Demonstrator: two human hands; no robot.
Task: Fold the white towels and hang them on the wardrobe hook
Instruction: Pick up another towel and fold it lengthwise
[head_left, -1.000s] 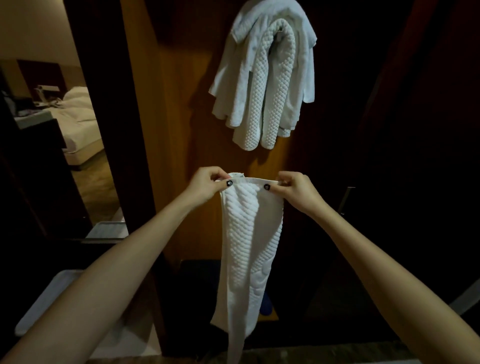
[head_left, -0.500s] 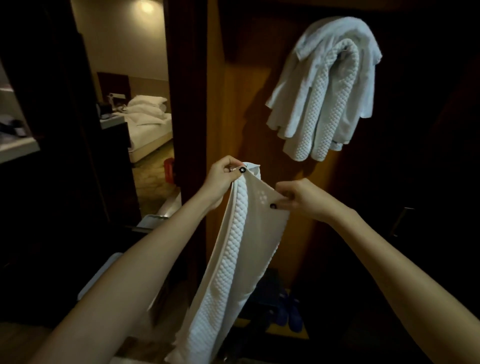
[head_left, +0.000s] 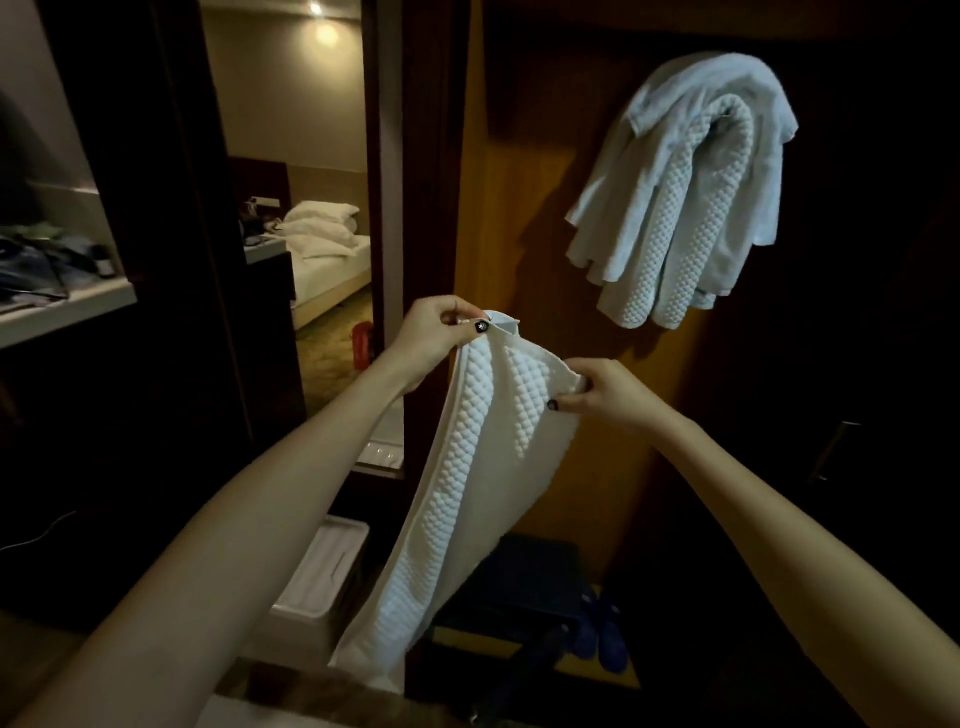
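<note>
Head camera, looking forward and down along two bare arms. In the middle, a long white towel with a bumpy quilted face (head_left: 467, 493), folded into a narrow strip, held up in the air by its top end and hanging down and to the left toward the bottom edge. At the top left corner, the left hand (head_left: 434, 332), fingers curled, pinching the cloth between thumb and finger, one dark painted nail showing. At the top right corner, a bit lower, the right hand (head_left: 608, 392), also curled and pinching the towel's edge. Both hands near each other, with only the short top edge of the towel between them. Up and to the right, a bundle of folded white towels (head_left: 685, 192), some smooth and one bumpy, hanging against the orange-brown wooden wardrobe panel (head_left: 514, 218); hook hidden under the bundle. Held towel below and to the left of that bundle, not touching it. Down low inside the wardrobe, a pair of dark blue slippers (head_left: 602, 634). Left of the towel's lower part, a white plastic box (head_left: 324, 571). Through the doorway on the left, a bed with white pillows (head_left: 322, 234), a small red thing (head_left: 362, 340) on the carpet and a round glowing ceiling light (head_left: 324, 34). Far left, a pale shelf (head_left: 67, 312) with dark clothes piled on it. Far right, a thin metal door handle (head_left: 836, 447) in the dark.
</note>
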